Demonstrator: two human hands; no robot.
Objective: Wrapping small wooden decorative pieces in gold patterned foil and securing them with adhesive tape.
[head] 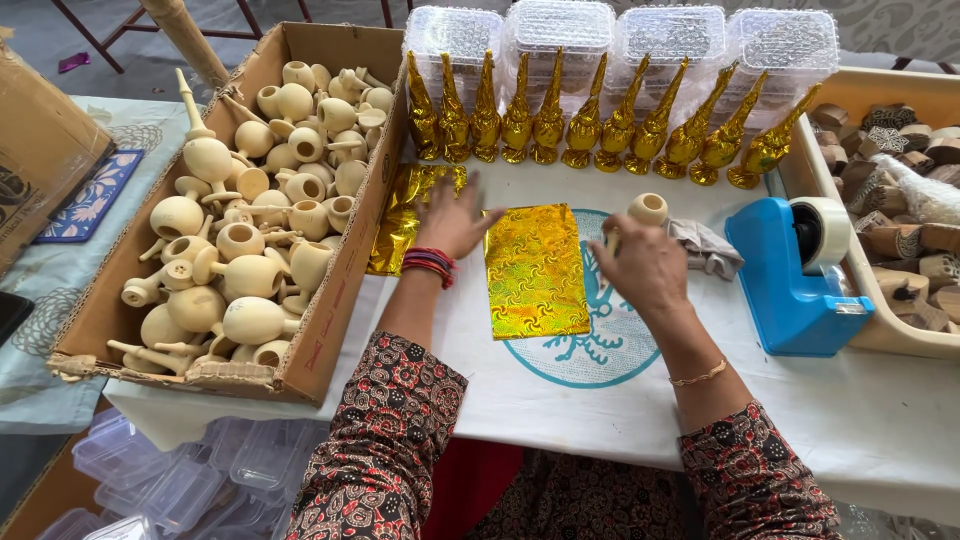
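Patterned sleeves reached from the near edge over the white cloth (560, 400), where a shiny, crinkled gold foil sheet (537, 270) lay flat, its long axis running near to far. Spread open, the left hand (455, 222) pressed the sheet's far left corner beside more loose foil (405, 215). To the right, the right hand (645, 265) gripped a smooth, round-headed wooden piece (647, 209), pointing far.

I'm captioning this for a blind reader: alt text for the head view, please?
A person's left hand presses a gold foil sheet flat while the right hand holds a wooden piece. A cardboard box of wooden pieces sits left, foil-wrapped pieces behind.
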